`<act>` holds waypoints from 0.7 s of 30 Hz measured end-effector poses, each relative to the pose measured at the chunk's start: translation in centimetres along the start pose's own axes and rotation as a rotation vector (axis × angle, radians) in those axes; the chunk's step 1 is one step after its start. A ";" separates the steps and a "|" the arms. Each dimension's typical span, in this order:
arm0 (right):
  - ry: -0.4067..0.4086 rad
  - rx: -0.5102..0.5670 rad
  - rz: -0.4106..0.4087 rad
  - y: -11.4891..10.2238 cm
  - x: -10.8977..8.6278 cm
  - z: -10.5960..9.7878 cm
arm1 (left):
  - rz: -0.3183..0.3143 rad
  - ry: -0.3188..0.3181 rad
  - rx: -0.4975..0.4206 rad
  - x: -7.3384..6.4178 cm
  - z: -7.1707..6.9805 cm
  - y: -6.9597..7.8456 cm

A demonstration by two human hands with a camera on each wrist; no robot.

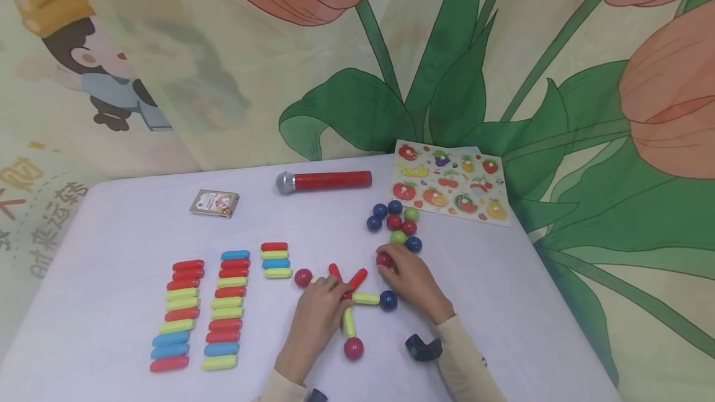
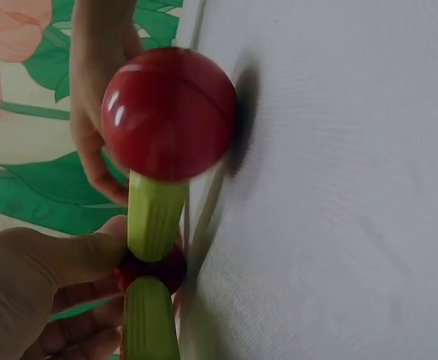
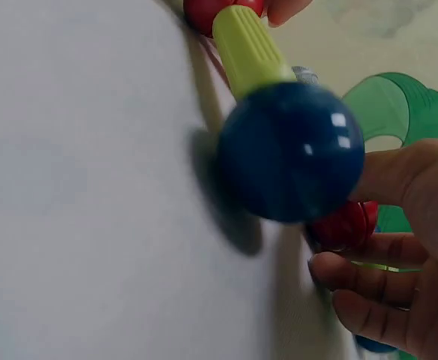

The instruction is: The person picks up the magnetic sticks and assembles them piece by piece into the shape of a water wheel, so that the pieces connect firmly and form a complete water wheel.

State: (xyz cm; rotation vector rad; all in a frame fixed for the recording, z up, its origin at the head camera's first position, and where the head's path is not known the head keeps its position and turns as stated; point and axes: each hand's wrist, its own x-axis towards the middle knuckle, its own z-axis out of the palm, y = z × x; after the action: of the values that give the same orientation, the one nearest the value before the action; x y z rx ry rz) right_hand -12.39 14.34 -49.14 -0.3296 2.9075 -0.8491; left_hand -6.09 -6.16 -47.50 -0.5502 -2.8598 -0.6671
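Note:
A ball-and-rod toy lies mid-table. From its central red ball [image 2: 172, 271] spread yellow-green rods [image 1: 366, 298] and two red rods [image 1: 358, 279]. A blue ball [image 1: 388, 300] caps the right rod, a red ball [image 1: 354, 348] the near one, and another red ball [image 1: 303, 277] is at its left end. My left hand [image 1: 317, 309] pinches the toy at its centre, covering part of the left rod. To the right, my right hand [image 1: 413, 281] holds a loose red ball [image 1: 383, 259] between thumb and fingers, apart from the toy.
Loose blue, red and green balls [image 1: 394, 222] cluster beyond the right hand. Rods [image 1: 227, 303] lie in three columns at left. Farther back are a small card box [image 1: 215, 203], a red microphone [image 1: 332, 180] and a fruit picture board [image 1: 447, 182].

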 end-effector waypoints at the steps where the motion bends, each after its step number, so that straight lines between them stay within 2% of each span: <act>1: 0.016 0.009 0.008 0.2 -0.2 0.0 | 0.012 -0.005 -0.006 0.0 -0.1 0.0; 9: 0.076 0.061 0.062 1.1 -2.4 0.0 | 0.088 -0.048 -0.010 0.4 -0.4 0.1; 15: 0.094 0.132 0.118 1.3 -3.9 0.5 | 0.110 -0.033 -0.027 1.4 0.1 1.0; 18: 0.105 0.159 0.116 1.3 -4.3 0.9 | 0.128 -0.034 0.011 2.3 0.7 1.7; 21: 0.121 0.182 0.121 1.2 -4.6 1.2 | 0.140 -0.057 0.089 3.1 1.3 2.2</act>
State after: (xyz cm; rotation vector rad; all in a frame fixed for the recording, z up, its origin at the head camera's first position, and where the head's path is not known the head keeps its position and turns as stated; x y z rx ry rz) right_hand -7.96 15.76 -50.63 -0.0894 2.8921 -1.1391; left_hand -8.13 -2.73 -47.08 -0.7581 -2.8527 -0.5067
